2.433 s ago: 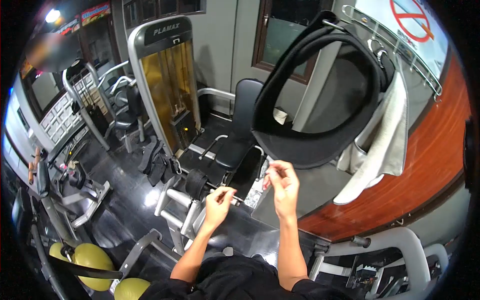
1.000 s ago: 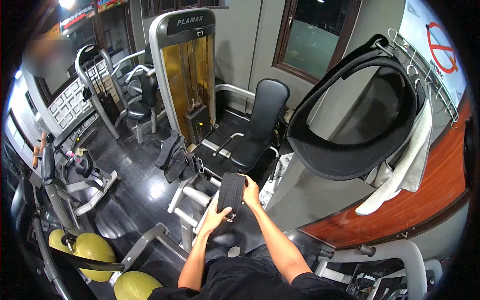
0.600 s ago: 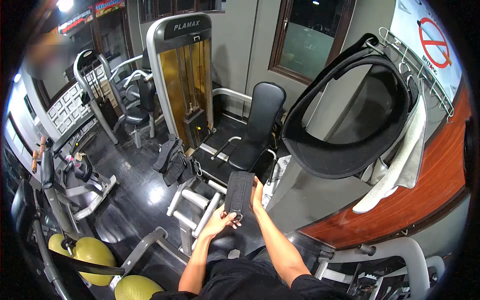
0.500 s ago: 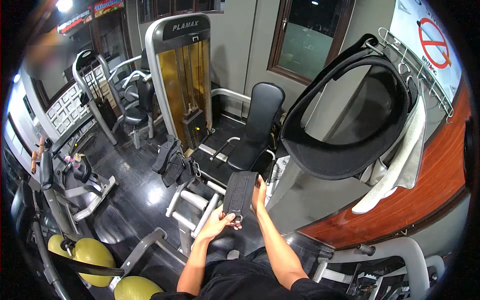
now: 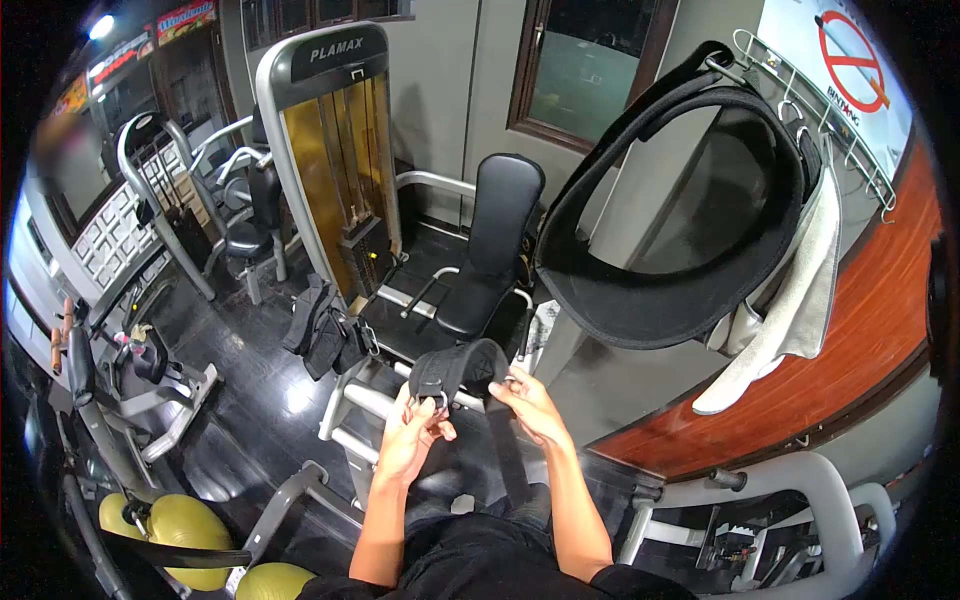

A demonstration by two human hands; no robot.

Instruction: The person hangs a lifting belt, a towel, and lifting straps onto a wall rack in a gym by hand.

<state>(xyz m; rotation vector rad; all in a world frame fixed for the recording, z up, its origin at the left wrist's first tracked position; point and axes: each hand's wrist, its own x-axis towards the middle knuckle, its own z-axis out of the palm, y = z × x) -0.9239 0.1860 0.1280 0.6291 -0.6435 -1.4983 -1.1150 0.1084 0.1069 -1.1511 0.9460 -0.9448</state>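
Note:
A black padded ankle strap [image 5: 460, 368] with metal rings is held in front of my body, bent into an arch. Its left end, by a ring, is pinched in my left hand [image 5: 408, 435], thumb on top. My right hand [image 5: 535, 402] grips the other end between thumb and fingers. A dark strap tail [image 5: 508, 455] hangs below, between my forearms. Beyond my hands, more black cuffs [image 5: 322, 330] hang at a grey machine frame.
A large black belt [image 5: 640, 320] and a white towel [image 5: 770, 345] hang from a wall rack [image 5: 850, 150] at right. A weight machine [image 5: 335, 150] with a black seat [image 5: 470, 303] stands ahead. Yellow-green exercise balls [image 5: 190, 535] lie at lower left. A grey machine frame [image 5: 790, 490] stands at lower right.
The ankle strap has turned from upright to an opened arch, and its tail now hangs down. My hands have moved apart, the right one to the strap's end. The view has shifted slightly.

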